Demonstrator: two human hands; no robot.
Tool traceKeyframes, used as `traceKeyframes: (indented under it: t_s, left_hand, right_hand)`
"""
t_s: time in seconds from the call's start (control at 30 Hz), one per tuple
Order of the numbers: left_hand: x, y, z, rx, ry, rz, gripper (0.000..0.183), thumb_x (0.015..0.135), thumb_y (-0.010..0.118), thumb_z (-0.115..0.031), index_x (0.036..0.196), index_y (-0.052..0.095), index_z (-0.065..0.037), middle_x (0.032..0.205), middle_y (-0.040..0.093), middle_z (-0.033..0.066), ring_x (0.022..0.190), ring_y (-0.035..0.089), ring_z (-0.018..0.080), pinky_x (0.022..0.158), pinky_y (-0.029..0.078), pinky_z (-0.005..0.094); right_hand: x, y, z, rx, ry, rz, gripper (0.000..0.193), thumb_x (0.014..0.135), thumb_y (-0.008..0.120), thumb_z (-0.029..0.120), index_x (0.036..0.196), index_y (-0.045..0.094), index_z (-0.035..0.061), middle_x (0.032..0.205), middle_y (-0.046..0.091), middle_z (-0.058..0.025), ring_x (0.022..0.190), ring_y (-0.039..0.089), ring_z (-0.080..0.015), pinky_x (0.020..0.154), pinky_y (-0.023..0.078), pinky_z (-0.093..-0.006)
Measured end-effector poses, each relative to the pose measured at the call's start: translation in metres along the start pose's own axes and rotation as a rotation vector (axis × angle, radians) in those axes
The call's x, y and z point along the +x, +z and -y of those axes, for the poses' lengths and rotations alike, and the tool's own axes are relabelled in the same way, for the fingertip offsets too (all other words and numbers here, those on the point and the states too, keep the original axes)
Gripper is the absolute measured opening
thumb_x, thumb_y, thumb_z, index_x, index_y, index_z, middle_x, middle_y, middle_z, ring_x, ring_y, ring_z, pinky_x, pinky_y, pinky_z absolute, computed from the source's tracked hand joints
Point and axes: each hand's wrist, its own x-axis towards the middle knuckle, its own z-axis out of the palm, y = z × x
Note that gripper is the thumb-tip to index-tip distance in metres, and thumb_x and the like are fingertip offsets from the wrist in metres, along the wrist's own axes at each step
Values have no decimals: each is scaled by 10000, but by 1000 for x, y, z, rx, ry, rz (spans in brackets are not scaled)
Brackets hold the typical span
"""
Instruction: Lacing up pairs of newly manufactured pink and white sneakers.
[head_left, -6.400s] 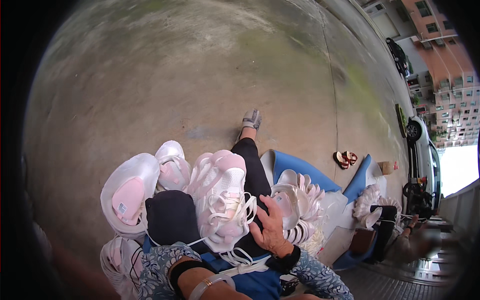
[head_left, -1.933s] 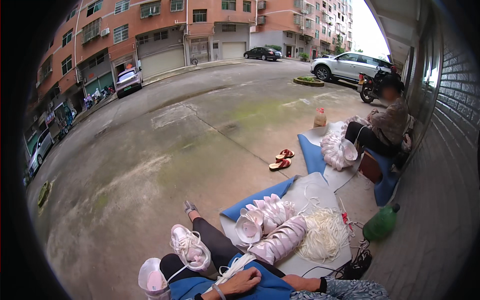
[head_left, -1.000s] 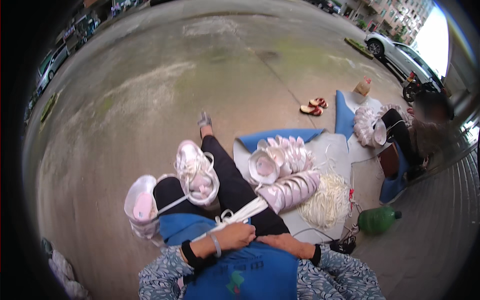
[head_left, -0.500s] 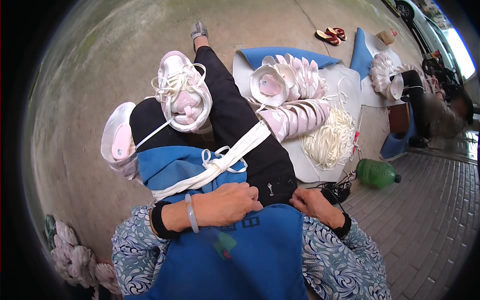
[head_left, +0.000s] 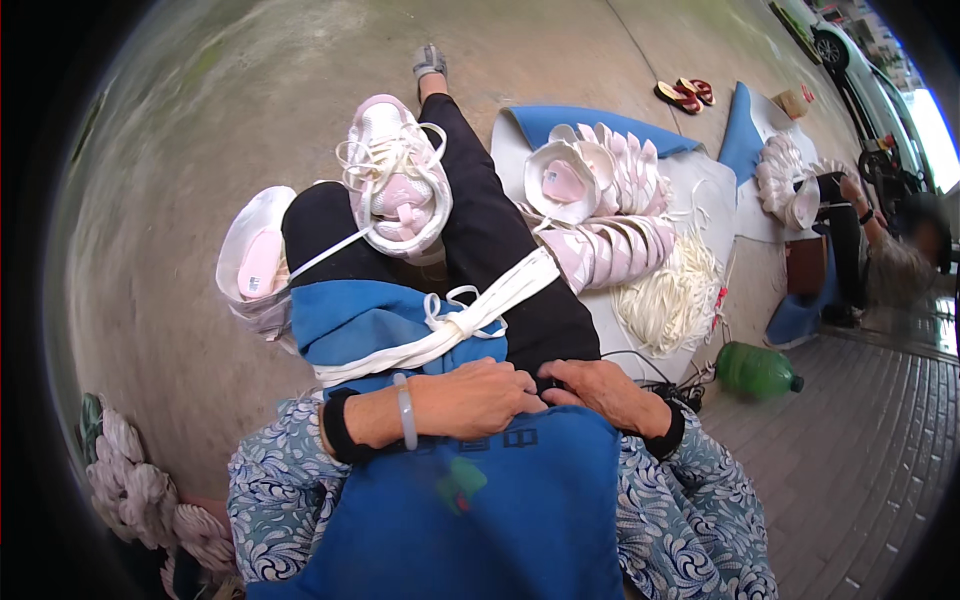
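While hands (head_left: 487, 400) (head_left: 612, 394) lie close, lettering (head_left: 520, 437) marks the apron (head_left: 545, 505).

Here's the left hand (head_left: 490, 398), close beside the right hand (head_left: 607, 396) at the blue apron's (head_left: 540, 510) edge, white laces (head_left: 514, 290) across the lap, pink-and-white sneaker (head_left: 395, 190) beyond!

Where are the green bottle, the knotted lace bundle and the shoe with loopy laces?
Green bottle (head_left: 752, 370), head view: middle of its side.
Knotted lace bundle (head_left: 462, 322), head view: on its knot.
Shoe with loopy laces (head_left: 398, 191), head view: pink part below the laces.
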Motion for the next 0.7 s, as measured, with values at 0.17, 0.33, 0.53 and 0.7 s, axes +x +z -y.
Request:
traceKeyframes:
  t_s: [0.17,0.33,0.53,0.7]
  left_hand:
    - [26,6,18,-279,-119,-238,173,921,497,-161,958,580,-14,787,629,207,777,616,385,720,465,458]
    - [32,7,20,-140,-204,-138,259,878,599,-276,846,581,-20,737,636,183,749,626,375,690,473,451]
    - [53,2,16,-23,-265,-5,352,884,614,-359,859,597,-8,762,650,189,762,638,370,705,487,443]
    - [66,6,16,25,-204,12,323,899,601,-315,861,594,5,776,656,195,787,643,381,702,493,456]
  right_hand:
    - [-1,-7,-1,44,26,75,180,880,593,151,1019,549,45,874,601,-163,803,609,-367,682,498,-419]
    - [-12,-3,-2,-47,-50,20,152,878,572,124,1005,540,46,906,572,-153,767,603,-361,651,498,-430]
    - [-22,0,5,-414,-5,-154,162,860,596,162,968,514,74,833,509,-114,682,603,-308,570,496,-408]
    - [-37,-5,8,-440,74,-214,175,871,607,189,976,515,83,840,506,-112,698,609,-301,576,497,-406]
